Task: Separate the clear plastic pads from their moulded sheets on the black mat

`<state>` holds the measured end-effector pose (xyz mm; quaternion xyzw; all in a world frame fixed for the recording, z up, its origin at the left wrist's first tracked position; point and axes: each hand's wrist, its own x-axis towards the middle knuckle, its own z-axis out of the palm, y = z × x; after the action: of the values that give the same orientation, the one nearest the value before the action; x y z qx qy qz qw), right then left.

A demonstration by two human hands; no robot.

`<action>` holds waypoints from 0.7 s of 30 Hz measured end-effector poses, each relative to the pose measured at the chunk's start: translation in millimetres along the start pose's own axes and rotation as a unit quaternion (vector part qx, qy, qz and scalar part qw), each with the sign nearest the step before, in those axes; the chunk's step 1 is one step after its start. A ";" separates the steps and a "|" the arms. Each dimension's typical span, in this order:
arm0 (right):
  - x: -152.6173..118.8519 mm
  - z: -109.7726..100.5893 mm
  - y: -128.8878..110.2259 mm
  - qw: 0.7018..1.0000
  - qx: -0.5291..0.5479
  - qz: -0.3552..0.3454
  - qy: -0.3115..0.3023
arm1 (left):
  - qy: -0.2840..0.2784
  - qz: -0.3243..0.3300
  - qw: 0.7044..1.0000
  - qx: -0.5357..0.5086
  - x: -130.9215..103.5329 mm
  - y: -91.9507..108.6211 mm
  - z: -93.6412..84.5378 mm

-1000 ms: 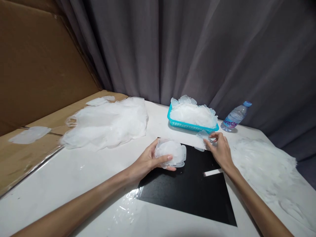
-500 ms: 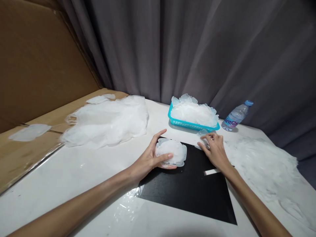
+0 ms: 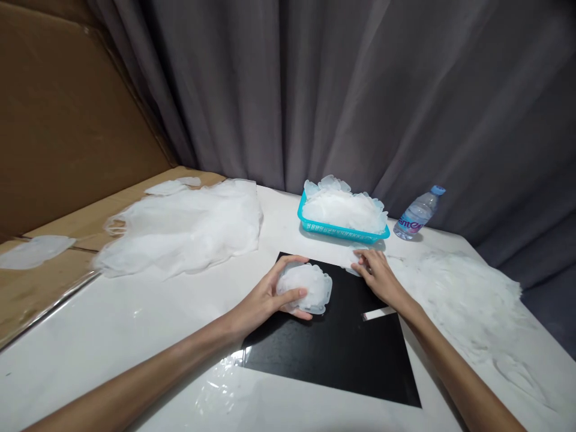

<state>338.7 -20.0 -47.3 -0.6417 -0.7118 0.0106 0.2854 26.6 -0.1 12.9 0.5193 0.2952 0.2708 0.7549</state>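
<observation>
My left hand (image 3: 279, 295) is wrapped round a bundle of thin white sheets (image 3: 310, 288) with translucent notched edges, thumb across the top. It is above the left part of a black mat (image 3: 324, 354). At the mat's far edge, my right hand (image 3: 378, 273) has its thumb and fingers bent together at the edge of a thin translucent piece (image 3: 351, 264). Fingers partly cover that piece. Beneath the right wrist lies a narrow white strip (image 3: 378, 313), its right end hidden by the arm.
A turquoise basket (image 3: 344, 233) heaped with similar white pieces stands behind the mat. Right of it is a water bottle (image 3: 416, 217). A large white sheet pile (image 3: 180, 225) lies left, and a thin fibrous white heap (image 3: 463, 300) right. Cardboard (image 3: 67, 120) and a grey curtain (image 3: 333, 90) border the table.
The view has shifted slightly, so most things appear further left. My left index finger has curled over the bundle's top edge. My right hand stays by the translucent piece, fingers slightly lower.
</observation>
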 end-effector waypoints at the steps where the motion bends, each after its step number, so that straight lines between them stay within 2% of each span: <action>1: -0.2 -0.7 -1.3 1.000 -0.005 -0.002 0.001 | -0.003 0.001 1.000 0.004 0.1 -0.3 -0.3; 11: 1.6 -6.8 -24.8 0.996 -0.062 -0.015 0.058 | -0.022 0.012 1.000 0.018 3.9 -5.7 -3.8; 15: 3.2 -16.1 -24.7 0.992 -0.064 0.009 0.107 | -0.022 0.016 1.000 0.015 4.6 -7.7 -3.8; 17: 4.1 -23.5 -28.2 0.985 -0.064 0.033 0.155 | -0.022 0.016 0.999 0.017 4.3 -7.3 -3.5; 19: 5.6 -32.3 -37.9 0.973 -0.011 0.067 0.219 | -0.024 0.012 0.999 0.021 4.0 -6.8 -3.2; 21: 7.5 -41.7 -54.1 0.957 0.126 0.104 0.239 | -0.024 0.007 0.999 0.024 3.8 -6.4 -2.9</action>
<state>307.0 -37.2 11.2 -0.6547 -0.5452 -0.0241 0.5230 27.7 2.4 5.3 0.5457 0.2798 0.2561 0.7473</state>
